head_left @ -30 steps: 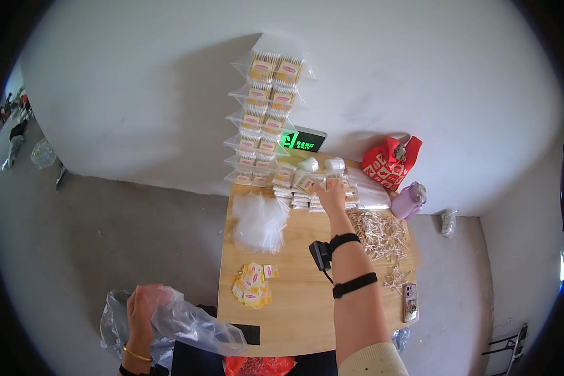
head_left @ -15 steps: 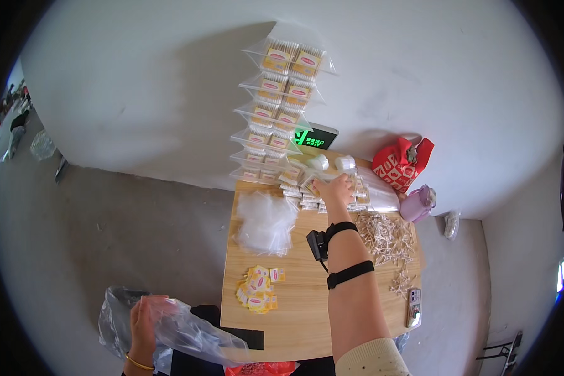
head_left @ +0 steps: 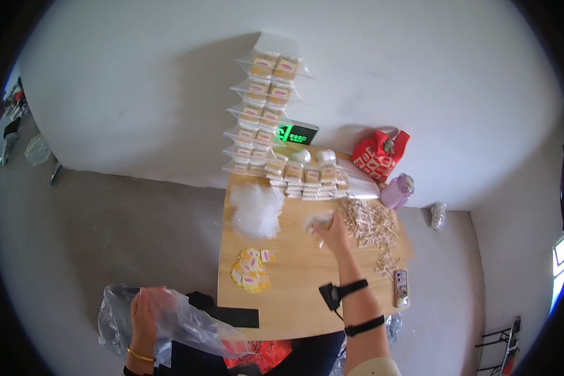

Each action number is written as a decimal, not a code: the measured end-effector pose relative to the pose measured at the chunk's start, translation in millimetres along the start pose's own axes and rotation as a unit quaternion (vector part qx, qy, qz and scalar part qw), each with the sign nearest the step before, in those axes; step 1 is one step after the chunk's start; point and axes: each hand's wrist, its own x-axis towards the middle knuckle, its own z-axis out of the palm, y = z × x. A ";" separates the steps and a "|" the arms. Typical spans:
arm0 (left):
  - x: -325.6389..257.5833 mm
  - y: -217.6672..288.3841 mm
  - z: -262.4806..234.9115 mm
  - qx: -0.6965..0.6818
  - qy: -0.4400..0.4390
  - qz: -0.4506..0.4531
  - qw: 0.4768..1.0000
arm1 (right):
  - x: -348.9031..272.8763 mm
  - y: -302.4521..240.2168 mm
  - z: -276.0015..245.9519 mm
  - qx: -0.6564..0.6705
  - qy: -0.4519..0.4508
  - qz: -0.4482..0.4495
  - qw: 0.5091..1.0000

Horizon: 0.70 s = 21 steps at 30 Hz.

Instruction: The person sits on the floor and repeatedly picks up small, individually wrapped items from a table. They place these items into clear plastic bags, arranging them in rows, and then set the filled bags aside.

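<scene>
My right hand (head_left: 334, 234) is over the middle of the wooden table (head_left: 301, 294), closed on a small clear packet (head_left: 316, 221). Behind it lie rows of filled packets (head_left: 307, 178), and a tall stack of the same packets (head_left: 263, 106) leans against the white wall. My left hand (head_left: 143, 311) is down at the lower left, off the table, gripping the rim of a large clear plastic bag (head_left: 169, 319).
A pile of empty clear bags (head_left: 255, 208) and a small heap of yellow labels (head_left: 250, 269) lie on the table's left. Wooden pegs (head_left: 370, 222) and a phone (head_left: 400, 285) lie on the right. A scale (head_left: 296, 133), red bag (head_left: 379, 155) and lilac bottle (head_left: 398, 191) stand behind.
My right hand has drawn back from the rows of packets toward the table's middle with a packet in it. The left hand still holds the plastic bag.
</scene>
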 end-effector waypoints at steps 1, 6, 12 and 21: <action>-4.6 -0.1 2.1 -0.006 0.011 -0.004 1.000 | -34.3 14.2 -3.7 -0.038 -0.001 -0.006 0.999; -28.6 22.4 24.3 -0.018 -0.059 0.018 0.998 | -180.0 52.6 1.2 -0.126 0.003 -0.068 0.990; -47.3 27.6 20.6 -0.019 -0.111 0.046 0.993 | -223.9 71.3 33.2 -0.216 0.033 -0.042 0.975; -43.9 30.5 10.5 -0.060 -0.083 0.069 0.992 | -246.8 43.8 -19.0 0.177 -0.086 0.078 0.977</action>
